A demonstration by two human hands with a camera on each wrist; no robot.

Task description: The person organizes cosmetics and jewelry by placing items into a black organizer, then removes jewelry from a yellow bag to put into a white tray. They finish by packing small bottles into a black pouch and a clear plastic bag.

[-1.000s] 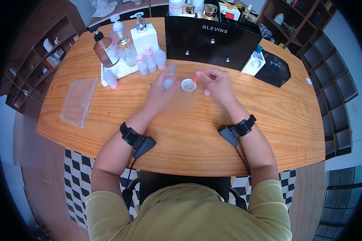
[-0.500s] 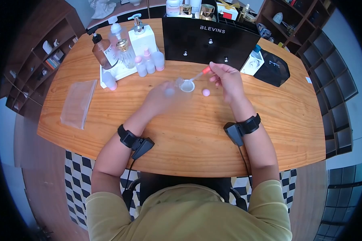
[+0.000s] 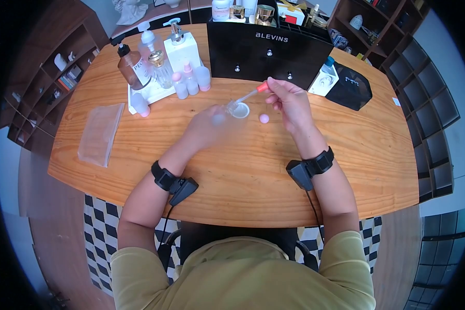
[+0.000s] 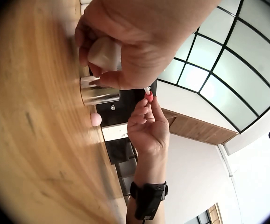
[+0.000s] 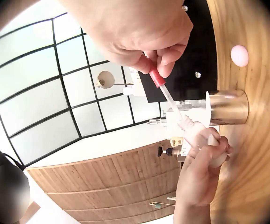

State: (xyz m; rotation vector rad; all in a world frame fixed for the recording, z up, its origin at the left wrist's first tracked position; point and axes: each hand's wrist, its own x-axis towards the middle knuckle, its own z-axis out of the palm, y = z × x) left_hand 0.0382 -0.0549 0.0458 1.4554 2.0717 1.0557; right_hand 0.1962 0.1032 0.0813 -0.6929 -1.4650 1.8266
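My left hand (image 3: 204, 126) grips a small clear bottle (image 5: 196, 134), tilted with its neck towards the right. In my right hand (image 3: 296, 106) the fingers pinch the red end of a dropper (image 5: 157, 78). Its clear tube slants down to the bottle's neck in the head and right wrist views. Close under the neck stands a shiny metal cup (image 5: 228, 107) with a pale round opening, seen as a cylinder in both wrist views. A small pink ball-like piece (image 3: 264, 119) lies on the table between the cup and my right hand.
On the wooden table (image 3: 191, 206), a white tray (image 3: 139, 95) carries pump bottles, with small travel bottles (image 3: 191, 82) around it. A black drawer box (image 3: 268, 57) stands at the back. A white box (image 3: 324, 81) and black pouch (image 3: 351, 90) sit right, a clear pouch (image 3: 101, 135) left.
The bottle in my left hand has tipped from upright towards the right. My right hand has moved up and right from beside the cup, and the dropper tube has come to the bottle's neck.
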